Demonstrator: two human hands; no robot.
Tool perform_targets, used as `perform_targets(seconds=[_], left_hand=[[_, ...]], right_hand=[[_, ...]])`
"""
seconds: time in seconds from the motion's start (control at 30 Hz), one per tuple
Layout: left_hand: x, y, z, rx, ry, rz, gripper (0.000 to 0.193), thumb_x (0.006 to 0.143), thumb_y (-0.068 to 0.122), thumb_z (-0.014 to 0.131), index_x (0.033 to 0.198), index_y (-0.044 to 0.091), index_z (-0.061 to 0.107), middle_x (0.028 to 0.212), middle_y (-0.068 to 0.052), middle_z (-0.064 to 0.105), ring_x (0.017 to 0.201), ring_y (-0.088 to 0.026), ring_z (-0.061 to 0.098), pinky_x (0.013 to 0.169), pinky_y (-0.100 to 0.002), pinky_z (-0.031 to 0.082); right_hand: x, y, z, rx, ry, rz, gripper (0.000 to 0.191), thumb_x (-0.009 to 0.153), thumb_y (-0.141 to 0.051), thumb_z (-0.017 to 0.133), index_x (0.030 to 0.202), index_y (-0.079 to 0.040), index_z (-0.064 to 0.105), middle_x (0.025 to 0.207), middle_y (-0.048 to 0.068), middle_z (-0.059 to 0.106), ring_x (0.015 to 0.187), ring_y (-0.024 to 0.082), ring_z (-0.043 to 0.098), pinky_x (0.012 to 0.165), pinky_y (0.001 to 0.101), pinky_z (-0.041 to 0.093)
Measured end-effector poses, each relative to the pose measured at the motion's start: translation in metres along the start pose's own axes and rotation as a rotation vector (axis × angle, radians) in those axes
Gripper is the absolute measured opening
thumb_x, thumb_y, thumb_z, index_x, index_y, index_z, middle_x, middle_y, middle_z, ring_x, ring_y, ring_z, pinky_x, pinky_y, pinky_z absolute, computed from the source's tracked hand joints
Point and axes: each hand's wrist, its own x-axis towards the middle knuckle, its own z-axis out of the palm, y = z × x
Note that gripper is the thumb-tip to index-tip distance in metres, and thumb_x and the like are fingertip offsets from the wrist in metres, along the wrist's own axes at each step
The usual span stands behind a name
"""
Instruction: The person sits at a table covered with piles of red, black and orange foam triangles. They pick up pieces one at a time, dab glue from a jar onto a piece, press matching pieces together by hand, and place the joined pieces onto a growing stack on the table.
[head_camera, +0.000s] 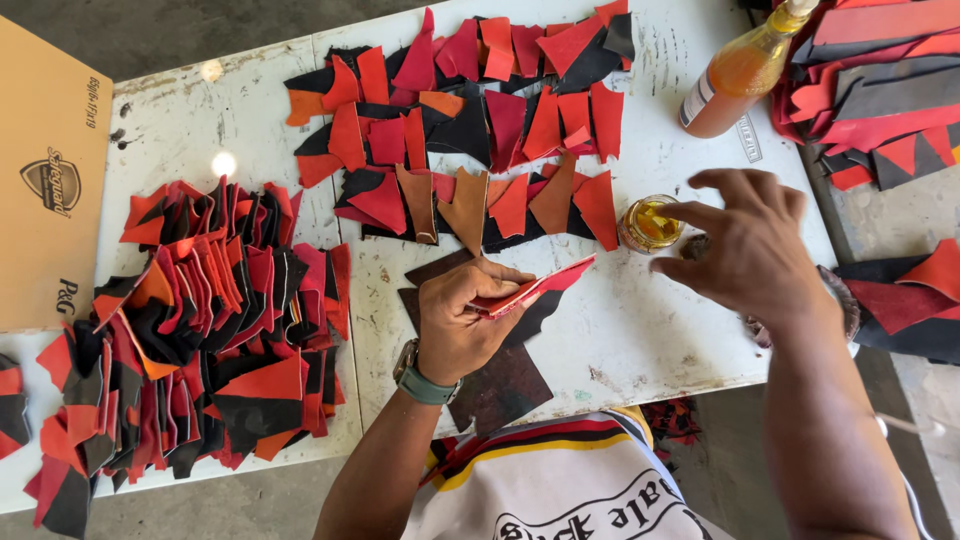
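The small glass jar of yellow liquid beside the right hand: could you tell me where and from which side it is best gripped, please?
Probably by the round side wall of the small glass jar, from its right, where the right hand hovers. It stands upright with its mouth open, so a top grasp would dip fingers into the liquid; leather pieces crowd its left.

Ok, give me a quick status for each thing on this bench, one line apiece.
Left hand: gripping a red leather piece, held flat above the table.
Right hand: empty, fingers spread beside the small jar.
Small jar: open, yellow glue inside.
Bottle: lying tilted, part full of orange liquid.
Left pile of pieces: heaped loosely.
Pieces at the far side: spread out, overlapping.
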Motion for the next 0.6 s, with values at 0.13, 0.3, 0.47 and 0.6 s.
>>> perform_targets(seconds=[0.13,0.3,0.47,0.6], left_hand=[[0.002,0.009,0.000,0.104,0.001,0.069,0.026,0.086,-0.005,0.082,0.093,0.002,0.057,0.102,-0.016,0.076,0.088,-0.018,0.078,0.069,-0.026,0.063],[0.006,0.024,0.007,0.203,0.030,0.146,0.030,0.083,-0.006,0.085,0.092,0.002,0.057,0.101,-0.014,0.076,0.086,-0.020,0.078,0.069,-0.027,0.062],[0.008,0.035,0.013,0.263,0.049,0.216,0.033,0.082,-0.005,0.085,0.090,0.003,0.055,0.102,-0.014,0.075,0.089,-0.024,0.079,0.071,-0.029,0.064],[0.007,0.039,0.013,0.256,0.008,0.236,0.032,0.081,-0.007,0.084,0.090,0.003,0.055,0.104,-0.014,0.075,0.091,-0.025,0.079,0.074,-0.031,0.066]], right_hand=[[-0.027,-0.005,-0.015,0.041,0.071,0.038,0.044,0.066,-0.037,0.090,0.106,-0.023,0.080,0.139,0.008,0.061,0.133,0.036,0.048,0.106,0.0486,0.033],[-0.056,-0.020,-0.031,0.786,0.167,-0.030,0.053,0.077,-0.025,0.084,0.126,-0.014,0.067,0.131,0.010,0.063,0.125,0.026,0.057,0.109,0.0390,0.043],[-0.074,-0.049,-0.018,1.713,-0.225,-0.045,0.096,0.083,-0.004,0.082,0.164,-0.001,0.031,0.095,0.016,0.069,0.092,0.022,0.067,0.075,0.0333,0.053],[-0.069,-0.059,-0.021,1.639,-0.313,0.080,0.098,0.077,-0.005,0.078,0.161,-0.002,0.029,0.084,0.012,0.070,0.080,0.018,0.067,0.072,0.0288,0.050]])
